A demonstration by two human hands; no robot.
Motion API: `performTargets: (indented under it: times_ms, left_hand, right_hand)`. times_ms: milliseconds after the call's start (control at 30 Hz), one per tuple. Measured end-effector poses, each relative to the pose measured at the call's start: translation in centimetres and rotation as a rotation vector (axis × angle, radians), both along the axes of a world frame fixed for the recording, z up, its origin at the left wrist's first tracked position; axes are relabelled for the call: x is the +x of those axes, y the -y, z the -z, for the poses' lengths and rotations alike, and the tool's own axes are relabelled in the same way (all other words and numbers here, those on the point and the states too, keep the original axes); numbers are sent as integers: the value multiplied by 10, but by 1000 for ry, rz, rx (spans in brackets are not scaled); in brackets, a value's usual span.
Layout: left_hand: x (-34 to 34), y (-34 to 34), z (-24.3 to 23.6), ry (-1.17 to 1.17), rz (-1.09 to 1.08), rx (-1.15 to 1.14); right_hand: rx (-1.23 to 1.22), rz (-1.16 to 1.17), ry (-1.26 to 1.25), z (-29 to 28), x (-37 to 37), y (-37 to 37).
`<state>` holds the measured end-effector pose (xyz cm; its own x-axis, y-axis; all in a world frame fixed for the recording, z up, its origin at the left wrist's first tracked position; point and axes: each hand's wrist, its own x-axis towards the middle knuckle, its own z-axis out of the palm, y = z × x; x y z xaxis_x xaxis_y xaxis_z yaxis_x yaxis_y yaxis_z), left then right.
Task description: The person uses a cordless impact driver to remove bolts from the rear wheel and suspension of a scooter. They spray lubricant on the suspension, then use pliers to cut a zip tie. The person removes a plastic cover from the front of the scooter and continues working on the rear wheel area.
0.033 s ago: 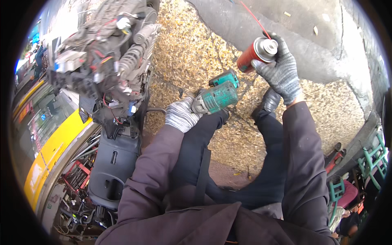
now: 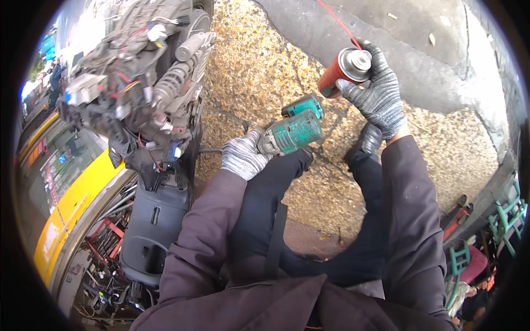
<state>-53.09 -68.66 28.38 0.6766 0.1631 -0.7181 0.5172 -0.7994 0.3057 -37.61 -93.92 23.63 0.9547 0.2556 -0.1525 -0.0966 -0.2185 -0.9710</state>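
My left hand [image 2: 245, 156], in a grey-white knit glove, is closed around the grey front end of a cordless power tool, which looks like an impact wrench [image 2: 295, 133]. Its scuffed teal body points to the right, and a teal battery block [image 2: 303, 105] shows beyond it. Farther right, my gloved right hand [image 2: 380, 94] grips a red spray can [image 2: 333, 76] around its side. The can's silver round end faces up, and a thin red straw [image 2: 340, 21] stretches from it toward the far edge. Some fingers are hidden behind both things.
A stripped scooter with exposed wiring and a shock absorber [image 2: 178, 77] stands at my left, its black seat [image 2: 148, 234] nearer me. Beyond it runs a yellow edge [image 2: 77, 207]. Green stools [image 2: 457, 265] are at the lower right, beside a red-handled tool [image 2: 458, 220]. Speckled paving [image 2: 248, 60] lies ahead.
The view shifts slightly, and the scooter appears a little farther left. My right hand and the spray can sit slightly farther left; both grips stay the same.
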Motion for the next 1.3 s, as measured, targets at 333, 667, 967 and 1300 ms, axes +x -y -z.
performTargets:
  times_ms: [333,667,967,1300]
  left_hand:
    - [13,-63,98,86,455,166]
    - [9,-88,116,129,514,263]
    - [-6,-91,119,93,605,228]
    - [-9,-88,136,129,605,187]
  right_hand:
    - [343,-250,14,144,8,-108]
    - [89,-295,376,202,17,-172]
    - [221,-351,335,231,7,-225]
    - [288,-400,177,246,15,-254]
